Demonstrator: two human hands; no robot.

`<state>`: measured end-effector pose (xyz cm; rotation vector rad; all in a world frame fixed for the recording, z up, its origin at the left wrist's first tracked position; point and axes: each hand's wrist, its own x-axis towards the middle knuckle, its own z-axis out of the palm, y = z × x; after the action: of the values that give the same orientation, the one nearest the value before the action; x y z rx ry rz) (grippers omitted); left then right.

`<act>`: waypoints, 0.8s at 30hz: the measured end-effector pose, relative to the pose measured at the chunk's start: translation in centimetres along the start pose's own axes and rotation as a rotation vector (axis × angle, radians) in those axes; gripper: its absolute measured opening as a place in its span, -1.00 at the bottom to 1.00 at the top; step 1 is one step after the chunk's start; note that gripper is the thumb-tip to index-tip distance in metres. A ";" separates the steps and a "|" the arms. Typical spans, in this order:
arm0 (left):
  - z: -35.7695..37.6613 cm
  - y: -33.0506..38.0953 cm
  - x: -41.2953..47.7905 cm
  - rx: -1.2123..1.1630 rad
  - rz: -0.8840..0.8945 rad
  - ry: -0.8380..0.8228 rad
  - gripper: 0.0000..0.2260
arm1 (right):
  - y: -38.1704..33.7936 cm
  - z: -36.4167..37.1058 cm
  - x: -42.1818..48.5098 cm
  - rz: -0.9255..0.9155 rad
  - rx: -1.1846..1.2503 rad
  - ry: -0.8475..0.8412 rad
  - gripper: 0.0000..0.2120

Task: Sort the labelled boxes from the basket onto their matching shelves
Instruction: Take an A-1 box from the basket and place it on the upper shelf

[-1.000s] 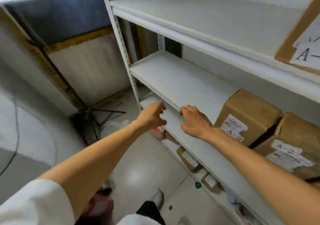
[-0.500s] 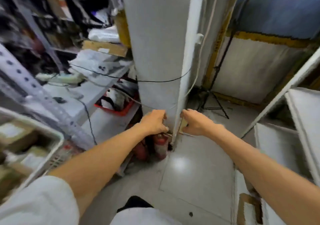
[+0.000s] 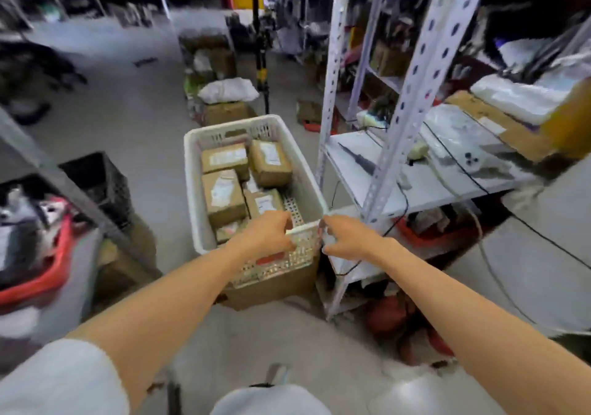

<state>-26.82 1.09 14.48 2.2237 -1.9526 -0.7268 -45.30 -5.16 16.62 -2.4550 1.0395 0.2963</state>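
Left hand (image 3: 267, 234), right hand (image 3: 350, 238) now at basket (image 3: 192, 191); box labels (image 3: 224, 158) unreadable.

Labelled boxes (image 3: 224, 195) are packed in a white basket (image 3: 195, 191). The left hand (image 3: 265, 234) and right hand (image 3: 348, 238) are held curled near its rim.

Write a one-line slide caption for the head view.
Left hand and right hand hover by the near rim of a white basket of labelled cardboard boxes, beside a metal shelf rack.

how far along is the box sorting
Done: bare floor showing in the white plastic basket hints some boxes have gone. In hand: nothing; the left hand and right hand hover empty at its near rim. Left: at least five brown cardboard boxes inside.
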 end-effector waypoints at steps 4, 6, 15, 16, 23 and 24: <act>-2.2 -6.4 0.7 -0.086 -0.161 0.024 -0.57 | -3.5 -0.8 7.1 -0.061 -0.043 -0.023 -0.61; -2.7 -8.9 1.0 -0.136 -0.203 0.041 -0.57 | -4.7 -1.0 9.6 -0.080 -0.049 -0.041 -0.51; -3.8 -16.0 3.4 -0.213 -0.348 0.039 -0.59 | -6.5 -1.1 20.3 -0.128 -0.088 -0.176 -0.50; -4.0 -16.7 4.0 -0.225 -0.368 0.040 -0.60 | -6.5 -1.2 21.6 -0.137 -0.089 -0.190 -0.49; -5.3 -21.3 9.1 -0.310 -0.515 0.039 -0.67 | -5.8 -1.0 32.6 -0.126 -0.039 -0.266 -0.48; -5.5 -21.9 9.8 -0.318 -0.533 0.035 -0.66 | -5.6 -0.9 34.1 -0.121 -0.040 -0.279 -0.48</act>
<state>-3.95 -5.74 8.32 2.5265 -1.1188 -0.9619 -17.62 -23.44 6.84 -2.4120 0.7703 0.6047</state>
